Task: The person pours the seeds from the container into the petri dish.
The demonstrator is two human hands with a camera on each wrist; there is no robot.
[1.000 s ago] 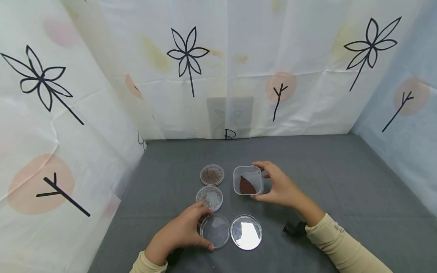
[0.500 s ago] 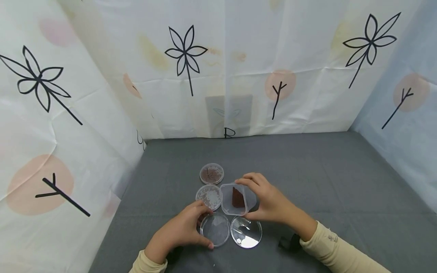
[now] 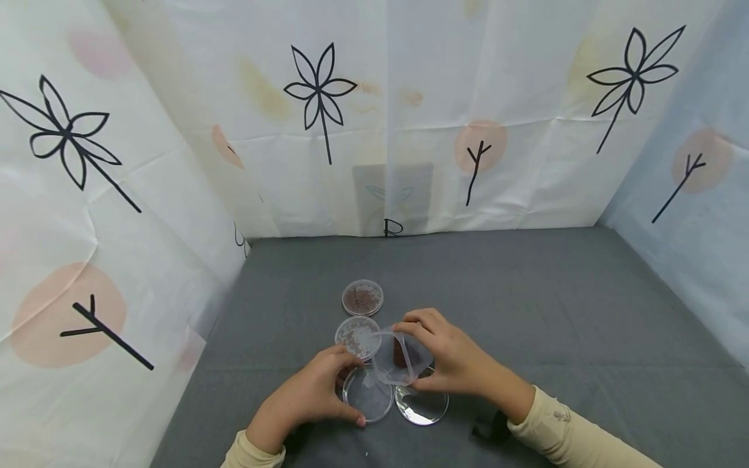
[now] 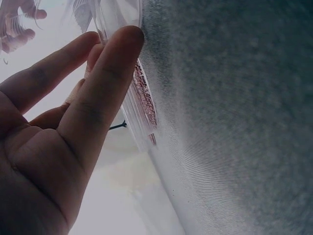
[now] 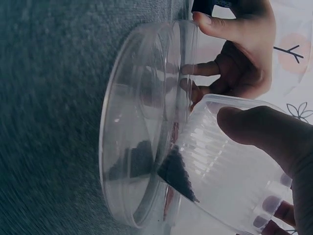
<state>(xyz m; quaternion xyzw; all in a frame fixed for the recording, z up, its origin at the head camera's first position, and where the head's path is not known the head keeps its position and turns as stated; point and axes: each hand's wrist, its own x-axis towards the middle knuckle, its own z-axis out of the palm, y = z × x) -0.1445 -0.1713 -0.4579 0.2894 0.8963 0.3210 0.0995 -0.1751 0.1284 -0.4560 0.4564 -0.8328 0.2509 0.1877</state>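
My left hand (image 3: 307, 396) grips the near-left clear petri dish (image 3: 377, 406) by its rim, thumb at the near side and fingers at the far side. In my right hand (image 3: 453, 357) is a clear square plastic container (image 3: 383, 357), held by its sides and tipped left above that dish. Reddish-brown granules (image 3: 400, 354) lie heaped inside it. From the right wrist view, the dark heap (image 5: 177, 174) sits in the container's lower corner. Whether any granules have fallen into the dish cannot be made out.
Right of the held dish lies another clear dish (image 3: 422, 413), partly under the right hand. Beyond stand a dish with whitish bits (image 3: 353, 335) and one with brown granules (image 3: 363, 299). Grey cloth (image 3: 526, 273) covers the table, with patterned curtains (image 3: 263, 182) around it.
My right hand has carried the container left and nearer, tilting it from upright to over the held dish. The left hand has kept its grip and place.
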